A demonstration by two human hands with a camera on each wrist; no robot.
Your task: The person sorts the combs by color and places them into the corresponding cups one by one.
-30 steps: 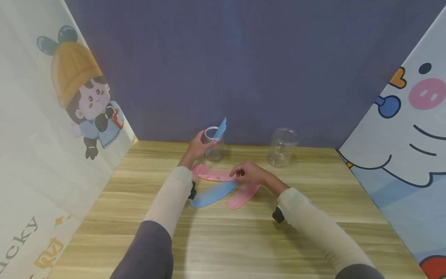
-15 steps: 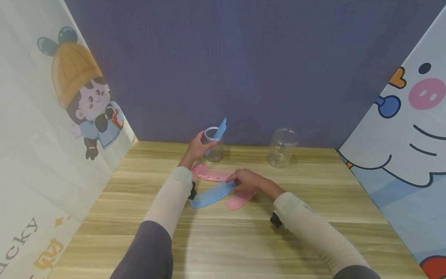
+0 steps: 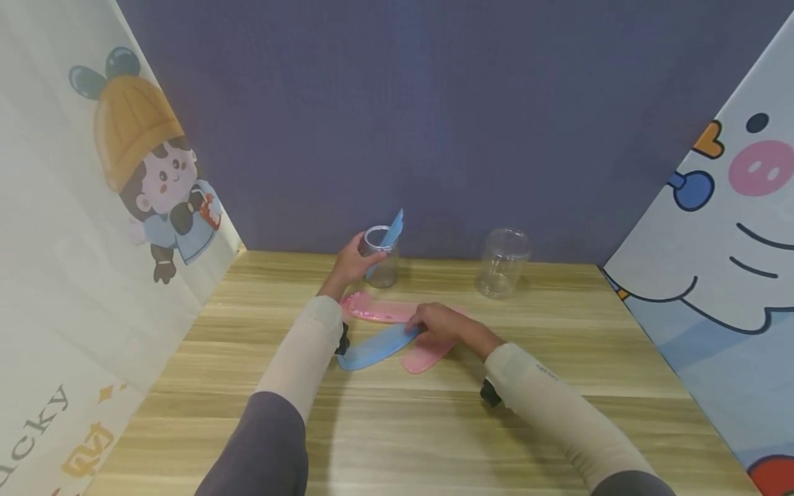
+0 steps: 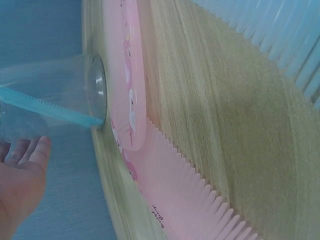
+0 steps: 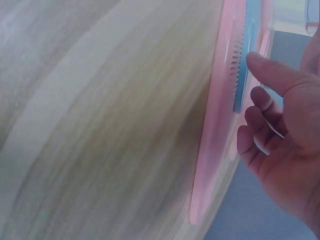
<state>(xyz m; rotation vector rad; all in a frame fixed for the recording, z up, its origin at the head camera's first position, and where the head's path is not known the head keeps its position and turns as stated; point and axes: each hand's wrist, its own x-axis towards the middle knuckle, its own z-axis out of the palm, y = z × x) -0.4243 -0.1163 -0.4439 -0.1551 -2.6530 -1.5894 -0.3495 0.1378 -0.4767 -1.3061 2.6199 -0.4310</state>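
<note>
My left hand (image 3: 352, 263) grips a clear plastic jar (image 3: 388, 270) at the back left, its thumb across the near side. A blue comb (image 3: 394, 229) leans inside the jar, its top sticking out above the rim. On the table lies another blue comb (image 3: 372, 350), whose right end my right hand (image 3: 442, 324) pinches. The right wrist view shows the thumb (image 5: 270, 72) against this comb. Beneath and beside that hand lie two pink combs, one farther back (image 3: 378, 311) with a printed edge, the other nearer (image 3: 423, 359) and partly covered by the hand.
A second clear jar (image 3: 502, 265) stands upright at the back right, with nothing visible in it. The wooden table (image 3: 409, 434) meets a dark blue back panel (image 3: 434, 124). Printed cartoon panels flank it on the left (image 3: 68, 275) and right (image 3: 701, 275).
My right hand has come down and slightly toward me, from above the pink combs onto the blue comb's end. The left hand and the jar have stayed still.
</note>
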